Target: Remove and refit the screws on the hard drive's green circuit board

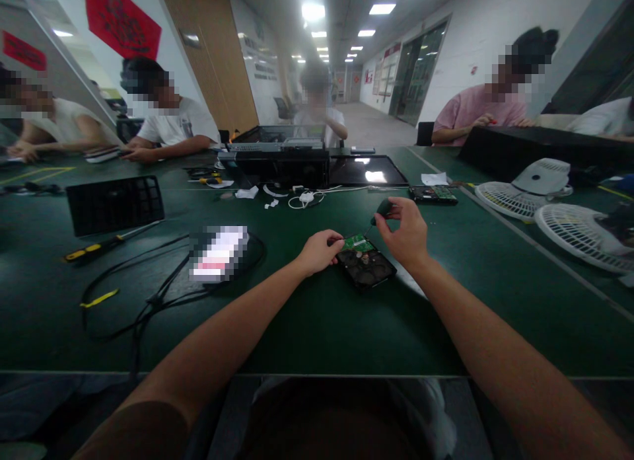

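Observation:
A hard drive [369, 267] lies on the green table with its underside up, a green circuit board [352, 242] at its far end. My left hand [321, 251] is closed at the drive's left edge, fingers pressed against its far corner. In my right hand [409, 232] is a screwdriver [383, 209] with a dark green handle, held between thumb and fingers. Its thin shaft slants down to the far edge of the circuit board. Whether the tip sits in a screw is too small to tell.
Left of my arms lie a lit phone [219, 254], black cables [156, 298], a yellow-black screwdriver [96, 248] and a dark panel [115, 205]. Beyond the drive are a white cable [306, 197], a black computer case [277, 169] and another circuit board [433, 194]. White fan parts [579, 229] stand right. Several people sit around the table.

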`<state>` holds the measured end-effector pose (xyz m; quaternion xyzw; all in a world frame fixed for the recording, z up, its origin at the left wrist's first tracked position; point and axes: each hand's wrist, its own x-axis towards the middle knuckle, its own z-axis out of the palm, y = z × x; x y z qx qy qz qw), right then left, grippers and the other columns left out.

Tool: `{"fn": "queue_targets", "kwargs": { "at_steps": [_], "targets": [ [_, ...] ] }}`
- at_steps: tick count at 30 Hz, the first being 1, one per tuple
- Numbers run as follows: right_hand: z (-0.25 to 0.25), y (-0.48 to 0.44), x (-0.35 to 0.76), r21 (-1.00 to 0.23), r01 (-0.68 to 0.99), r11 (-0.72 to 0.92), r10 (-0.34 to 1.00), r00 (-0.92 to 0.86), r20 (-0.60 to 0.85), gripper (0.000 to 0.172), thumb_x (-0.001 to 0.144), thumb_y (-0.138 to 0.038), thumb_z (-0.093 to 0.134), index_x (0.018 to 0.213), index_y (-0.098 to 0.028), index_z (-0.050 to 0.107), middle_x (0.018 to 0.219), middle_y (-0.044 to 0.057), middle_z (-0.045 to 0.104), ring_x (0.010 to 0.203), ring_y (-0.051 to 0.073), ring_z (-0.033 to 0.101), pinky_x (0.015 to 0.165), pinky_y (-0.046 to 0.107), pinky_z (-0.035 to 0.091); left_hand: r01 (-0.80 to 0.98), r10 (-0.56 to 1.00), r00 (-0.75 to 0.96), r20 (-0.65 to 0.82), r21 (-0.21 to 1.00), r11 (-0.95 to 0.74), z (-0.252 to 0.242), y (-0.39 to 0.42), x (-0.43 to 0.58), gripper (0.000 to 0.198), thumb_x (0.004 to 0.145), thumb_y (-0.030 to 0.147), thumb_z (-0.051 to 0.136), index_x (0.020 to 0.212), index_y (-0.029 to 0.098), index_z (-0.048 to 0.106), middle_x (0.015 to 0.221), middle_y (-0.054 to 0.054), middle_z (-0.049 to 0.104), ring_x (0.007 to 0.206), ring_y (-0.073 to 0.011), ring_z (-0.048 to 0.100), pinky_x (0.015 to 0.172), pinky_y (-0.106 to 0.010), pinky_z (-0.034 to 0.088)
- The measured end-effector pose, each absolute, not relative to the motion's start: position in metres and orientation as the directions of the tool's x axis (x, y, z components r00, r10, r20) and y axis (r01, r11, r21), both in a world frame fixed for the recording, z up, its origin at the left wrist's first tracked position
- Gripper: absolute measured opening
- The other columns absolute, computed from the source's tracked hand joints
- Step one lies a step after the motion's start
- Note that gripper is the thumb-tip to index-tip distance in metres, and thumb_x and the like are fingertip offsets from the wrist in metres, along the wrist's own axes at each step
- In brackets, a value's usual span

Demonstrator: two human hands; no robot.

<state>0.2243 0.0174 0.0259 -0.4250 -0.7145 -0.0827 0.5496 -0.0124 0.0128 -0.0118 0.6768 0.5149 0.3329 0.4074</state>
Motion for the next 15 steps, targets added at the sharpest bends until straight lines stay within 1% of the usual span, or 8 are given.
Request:
{"fn": "queue_targets", "kwargs": {
  "at_steps": [3, 6, 11, 15],
  "targets": [
    [0.0287, 0.0156, 0.2249, -0.328, 0.703, 0.631, 0.508, -0.054, 0.86, 0.038, 0.092, -0.028, 0.07, 0.128, -0.023, 0.058, 0.118, 0.011, 0.063, 0.082, 0.02, 0.069, 0.079, 0.043, 0.064, 0.428, 0.969, 0.245, 0.033, 0.893, -0.138, -0.0116, 0.0125, -0.0121, 0.024, 0.103, 0.026, 0.063, 0.124, 0.015, 0.067, 0.098, -0.008, 0.074, 0.058, -0.0098, 0.067, 0.049, -0.019, 0.051],
    [0.0307, 0.014, 0.2251, -0.329, 0.692, 0.643, 0.508, -0.064, 0.859, 0.037, 0.092, -0.026, 0.069, 0.127, -0.024, 0.058, 0.117, 0.01, 0.062, 0.081, 0.019, 0.068, 0.078, 0.042, 0.063, 0.432, 0.97, 0.243, 0.03, 0.892, -0.136, -0.0113, 0.0122, -0.0124, 0.025, 0.103, 0.027, 0.064, 0.125, 0.016, 0.068, 0.099, -0.008, 0.074, 0.058, -0.0098, 0.067, 0.049, -0.019, 0.051],
    [0.0306, 0.0128, 0.2223, -0.354, 0.641, 0.681, 0.514, -0.074, 0.854, 0.041, 0.09, -0.022, 0.066, 0.13, -0.025, 0.055, 0.111, 0.008, 0.067, 0.086, 0.022, 0.07, 0.08, 0.043, 0.063, 0.435, 0.97, 0.243, 0.018, 0.892, -0.125, -0.0106, 0.0121, -0.013, 0.027, 0.103, 0.028, 0.064, 0.126, 0.016, 0.067, 0.102, -0.009, 0.075, 0.059, -0.0097, 0.067, 0.05, -0.019, 0.052],
    [0.0293, 0.0135, 0.2211, -0.375, 0.638, 0.673, 0.537, -0.073, 0.84, 0.043, 0.091, -0.025, 0.067, 0.132, -0.025, 0.055, 0.108, 0.007, 0.068, 0.083, 0.022, 0.07, 0.078, 0.043, 0.063, 0.437, 0.969, 0.245, 0.014, 0.891, -0.123, -0.01, 0.012, -0.013, 0.026, 0.103, 0.029, 0.064, 0.126, 0.017, 0.067, 0.102, -0.008, 0.075, 0.06, -0.0093, 0.067, 0.05, -0.018, 0.052]
  ]
}}
